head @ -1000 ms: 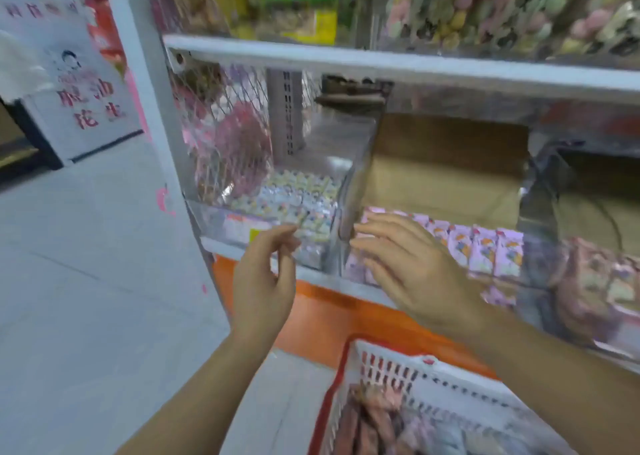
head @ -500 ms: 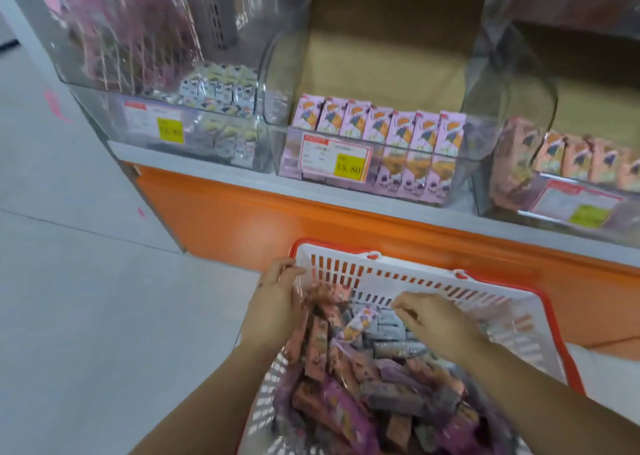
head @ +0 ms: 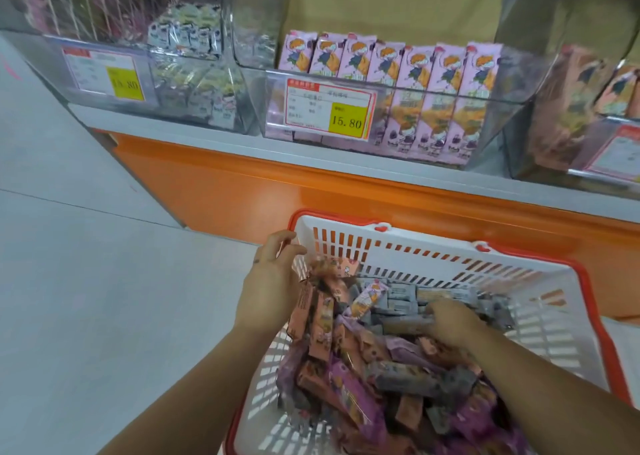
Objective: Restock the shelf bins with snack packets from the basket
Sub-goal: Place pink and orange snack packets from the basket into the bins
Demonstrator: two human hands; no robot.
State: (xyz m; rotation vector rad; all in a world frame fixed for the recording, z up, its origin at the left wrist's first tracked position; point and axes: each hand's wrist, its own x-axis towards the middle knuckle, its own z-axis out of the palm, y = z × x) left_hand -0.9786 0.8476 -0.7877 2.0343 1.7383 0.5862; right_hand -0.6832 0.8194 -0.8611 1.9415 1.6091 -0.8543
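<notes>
A white basket with a red rim [head: 433,243] stands on the floor below the shelf, heaped with salmon, purple and grey snack packets [head: 398,378]. My left hand [head: 270,281] is at the basket's left side, its fingers curled round a bunch of upright salmon packets [head: 320,312]. My right hand [head: 450,323] reaches into the middle of the heap and grips a grey packet [head: 405,324]. On the shelf above, a clear middle bin [head: 512,101] holds a row of upright pink packets [head: 415,70].
A clear left bin [head: 242,108] holds small white packets, and a right bin [head: 554,73] holds salmon packets. Price tags [head: 329,111] hang on the bin fronts. The orange shelf base [head: 242,191] is just behind the basket. Grey floor [head: 86,246] lies to the left.
Both hands dropped from the shelf bins into the basket. The view tilted down and moved closer. My left hand closed on salmon packets and my right hand sank onto the grey ones.
</notes>
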